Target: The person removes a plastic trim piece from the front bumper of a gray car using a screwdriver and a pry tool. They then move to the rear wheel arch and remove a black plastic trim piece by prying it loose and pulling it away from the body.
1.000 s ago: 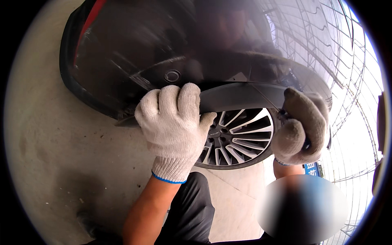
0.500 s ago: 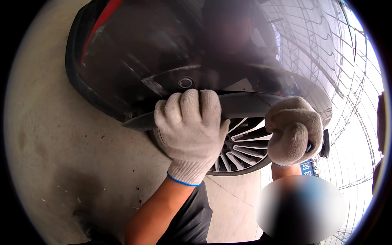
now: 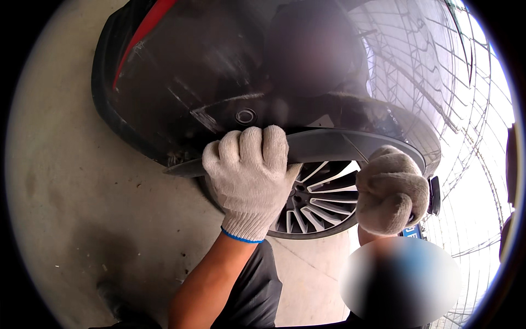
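Observation:
My left hand [image 3: 247, 174], in a knitted off-white glove, has its fingers curled over a dark plastic wheel-arch trim [image 3: 320, 143] on a dark car. My gloved right hand [image 3: 392, 192] is a closed fist farther right along the trim. From it a thin tool [image 3: 356, 149] pokes up and left, its tip over the trim's face. Whether the tip touches is hard to tell. A small dark end shows at the fist's lower right; the rest of the tool is hidden by the fingers. Below the trim sits the spoked wheel [image 3: 329, 197].
Scratches mark the car body [image 3: 192, 66] above, near a round ring-shaped fitting [image 3: 245, 116]. A red light strip [image 3: 139, 38] runs at the upper left. Concrete floor [image 3: 66, 181] lies to the left. A blurred oval [image 3: 400, 282] covers the lower right.
The right fist has dropped slightly and turned, and the thin tool now shows against the trim. My left hand keeps its grip on the trim. The whole view has shifted a little.

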The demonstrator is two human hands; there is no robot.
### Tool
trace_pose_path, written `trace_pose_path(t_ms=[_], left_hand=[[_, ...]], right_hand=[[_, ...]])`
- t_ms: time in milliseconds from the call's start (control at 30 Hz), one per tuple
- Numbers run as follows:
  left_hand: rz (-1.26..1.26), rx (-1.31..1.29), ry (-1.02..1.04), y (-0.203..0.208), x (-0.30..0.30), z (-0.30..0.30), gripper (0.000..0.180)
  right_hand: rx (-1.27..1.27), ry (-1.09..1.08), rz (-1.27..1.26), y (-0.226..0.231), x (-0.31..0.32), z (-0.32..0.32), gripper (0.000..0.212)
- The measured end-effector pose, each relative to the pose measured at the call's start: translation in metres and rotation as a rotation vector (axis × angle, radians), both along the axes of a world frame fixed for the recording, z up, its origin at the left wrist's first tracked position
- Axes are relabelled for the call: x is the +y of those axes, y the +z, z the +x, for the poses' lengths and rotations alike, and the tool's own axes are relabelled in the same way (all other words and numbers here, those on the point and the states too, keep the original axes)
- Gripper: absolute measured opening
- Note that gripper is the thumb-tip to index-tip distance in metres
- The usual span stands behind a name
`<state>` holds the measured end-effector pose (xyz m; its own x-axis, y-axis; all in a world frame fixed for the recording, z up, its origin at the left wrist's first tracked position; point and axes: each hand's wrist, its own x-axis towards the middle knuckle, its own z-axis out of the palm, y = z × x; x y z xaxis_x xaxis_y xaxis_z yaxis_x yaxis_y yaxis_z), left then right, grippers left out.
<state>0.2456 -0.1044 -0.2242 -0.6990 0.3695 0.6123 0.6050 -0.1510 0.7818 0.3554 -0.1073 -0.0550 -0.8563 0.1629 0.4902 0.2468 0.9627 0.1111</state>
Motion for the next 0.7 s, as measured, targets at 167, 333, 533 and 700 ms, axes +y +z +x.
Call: trace_pose_path(t_ms=[167, 333, 533, 700], left_hand=[[0.026, 0.007, 0.03, -0.001, 0.004, 0.001, 0.063], [-0.045, 0.007, -0.03, -0.006, 0.001, 0.005, 0.079], [-0.02, -0.002, -0.012, -0.008, 0.003, 0.007, 0.071], [0.01, -0.008, 0.036, -0.007, 0.005, 0.008, 0.058]], right_hand=[[-0.085, -0.023, 0.048, -0.002, 0.005, -0.012, 0.038], [-0.098, -0.287, -0.136, 0.005, -0.006, 0.007, 0.017], [-0.215, -0.374, -0.098, 0.004, -0.013, -0.018, 0.018], [-0.317, -0.311, 0.024, 0.003, -0.012, -0.023, 0.023]])
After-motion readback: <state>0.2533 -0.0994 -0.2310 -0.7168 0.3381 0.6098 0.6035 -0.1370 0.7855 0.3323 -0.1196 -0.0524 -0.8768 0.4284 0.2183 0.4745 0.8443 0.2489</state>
